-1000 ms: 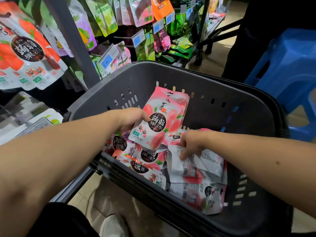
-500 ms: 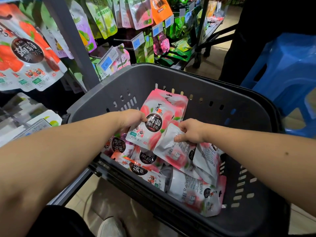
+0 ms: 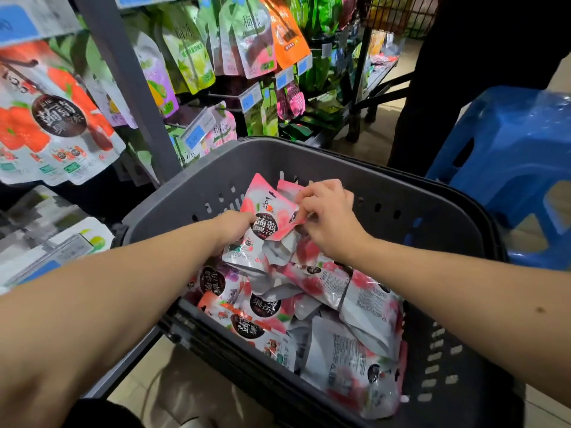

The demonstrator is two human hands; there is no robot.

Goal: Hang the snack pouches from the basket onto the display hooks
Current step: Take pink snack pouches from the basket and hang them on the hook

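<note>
Inside the grey basket [image 3: 340,168], toward its far wall: left hand [image 3: 236,227] grips an upright pink pouch [image 3: 259,208]; right hand [image 3: 327,217] pinches a second pouch [image 3: 285,228] by its top, touching the first. Loose pouches [image 3: 340,304] heaped over the basket floor. Hung pouches [image 3: 52,118] left of the basket; blue stool [image 3: 509,165] to its right.

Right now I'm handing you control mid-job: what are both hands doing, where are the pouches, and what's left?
Left hand: grips the pink pouch stack, held upright inside the basket.
Right hand: pinches a grey-backed pouch against that stack.
Loose pouches: piled on the basket floor.
Done: a handful gathered; none of it hung yet.
Left: lift the handful to the display rack, hang it on hooks, then clear the pile.
</note>
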